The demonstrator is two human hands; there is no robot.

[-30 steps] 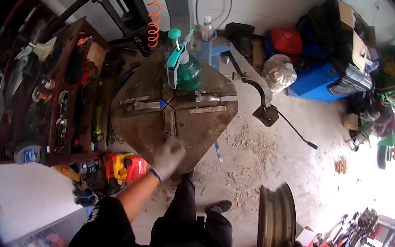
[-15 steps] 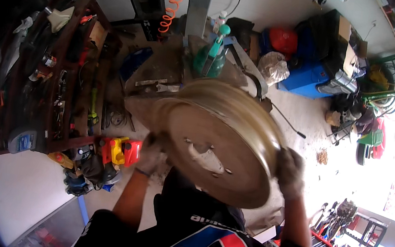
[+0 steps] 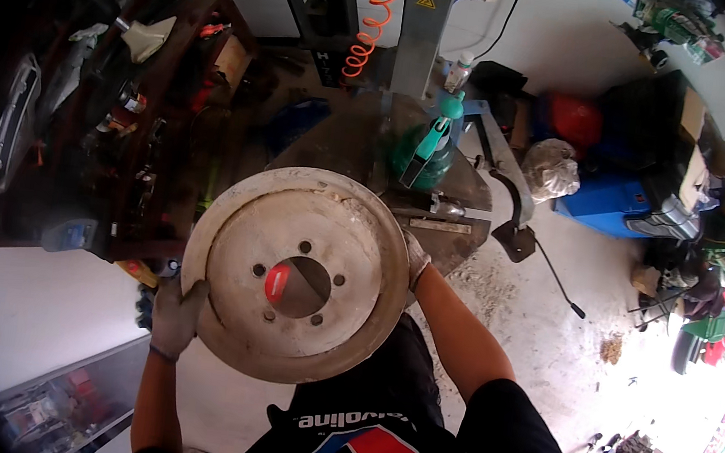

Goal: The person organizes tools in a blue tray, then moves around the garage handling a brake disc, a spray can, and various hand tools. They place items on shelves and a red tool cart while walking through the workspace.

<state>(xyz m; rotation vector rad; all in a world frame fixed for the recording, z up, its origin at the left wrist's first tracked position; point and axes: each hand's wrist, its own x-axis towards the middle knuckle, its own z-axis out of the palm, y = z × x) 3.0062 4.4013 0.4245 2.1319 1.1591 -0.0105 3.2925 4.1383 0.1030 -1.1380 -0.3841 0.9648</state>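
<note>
A dusty, pale steel wheel rim [image 3: 344, 301] is held up in front of me, its face with a large centre hole and several bolt holes toward me. My left hand [image 3: 177, 317], in a grey work glove, grips its lower left edge with the thumb over the lip. On the upper right edge my right hand [image 3: 416, 258], gloved too, is closed on the rim; its fingers are mostly hidden behind it. Beyond the rim lies the turntable of a tyre machine [image 3: 332, 146], bearing a green spray bottle [image 3: 431, 149] and a metal tool [image 3: 448, 207].
Dark wooden shelves [image 3: 186, 60] crowded with tools stand at the left. An orange coiled air hose [image 3: 370, 33] hangs by a grey column [image 3: 422, 35]. A black lever arm [image 3: 508, 185] juts out right of the machine. Farther right are a blue box [image 3: 606, 198] and a plastic-wrapped bundle [image 3: 552, 170].
The wheel rim has moved left and turned so its face shows more fully. Both hands have gone left with it, still holding it. The view has shifted as well.
</note>
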